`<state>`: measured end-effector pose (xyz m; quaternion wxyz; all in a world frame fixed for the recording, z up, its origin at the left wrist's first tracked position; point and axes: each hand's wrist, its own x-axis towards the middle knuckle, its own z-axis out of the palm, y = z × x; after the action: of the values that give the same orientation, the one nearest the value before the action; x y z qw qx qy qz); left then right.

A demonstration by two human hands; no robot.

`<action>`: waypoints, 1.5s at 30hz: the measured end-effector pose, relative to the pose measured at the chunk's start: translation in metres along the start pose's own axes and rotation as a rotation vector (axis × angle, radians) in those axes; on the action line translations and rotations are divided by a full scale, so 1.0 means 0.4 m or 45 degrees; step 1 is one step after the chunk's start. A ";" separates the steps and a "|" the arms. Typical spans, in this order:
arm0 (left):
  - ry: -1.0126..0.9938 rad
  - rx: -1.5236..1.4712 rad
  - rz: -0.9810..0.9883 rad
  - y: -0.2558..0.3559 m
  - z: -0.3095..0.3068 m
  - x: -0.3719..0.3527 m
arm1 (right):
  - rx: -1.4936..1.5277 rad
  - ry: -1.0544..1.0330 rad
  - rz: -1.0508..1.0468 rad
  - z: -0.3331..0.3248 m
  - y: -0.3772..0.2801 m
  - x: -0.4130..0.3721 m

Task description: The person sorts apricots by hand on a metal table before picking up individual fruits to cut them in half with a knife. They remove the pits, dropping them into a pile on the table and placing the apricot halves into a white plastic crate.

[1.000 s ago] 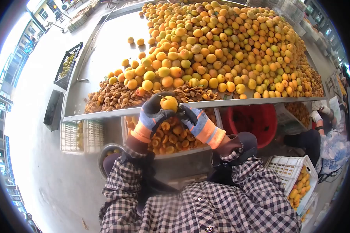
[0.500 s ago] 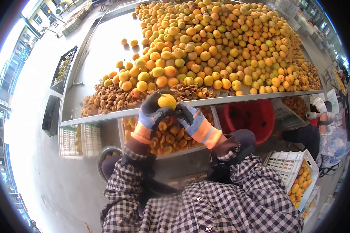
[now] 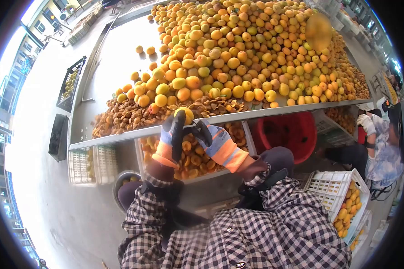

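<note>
Glare bleaches the floor [image 3: 36, 148] at left and the desk [image 3: 121, 49] at upper left, fisheye curvature bending the edges.

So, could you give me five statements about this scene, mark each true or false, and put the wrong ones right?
1. The left hand holds an apricot. True.
2. The right hand is bare. False: the right hand wears a glove.
3. Brown pits lie on the metal table. True.
4. The big round tub is blue. False: the tub is red.
5. The crate below the hands is empty. False: the crate holds apricot halves.
</note>
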<state>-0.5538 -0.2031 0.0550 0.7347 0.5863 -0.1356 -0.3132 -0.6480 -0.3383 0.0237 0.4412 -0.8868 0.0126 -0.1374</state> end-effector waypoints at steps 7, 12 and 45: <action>0.136 0.360 0.355 -0.118 -0.043 0.030 | -0.008 -0.034 0.077 -0.018 0.011 -0.016; 0.193 0.231 -0.095 -0.088 -0.084 0.067 | 0.022 -0.081 0.123 -0.030 -0.047 -0.004; -0.016 0.301 0.488 -0.038 -0.013 -0.144 | 0.275 0.295 -0.137 0.067 -0.097 -0.141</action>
<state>-0.5996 -0.1653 0.0488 0.7061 0.6297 -0.2849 -0.1537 -0.6994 -0.2858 0.0256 0.5216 -0.8118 0.0010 -0.2626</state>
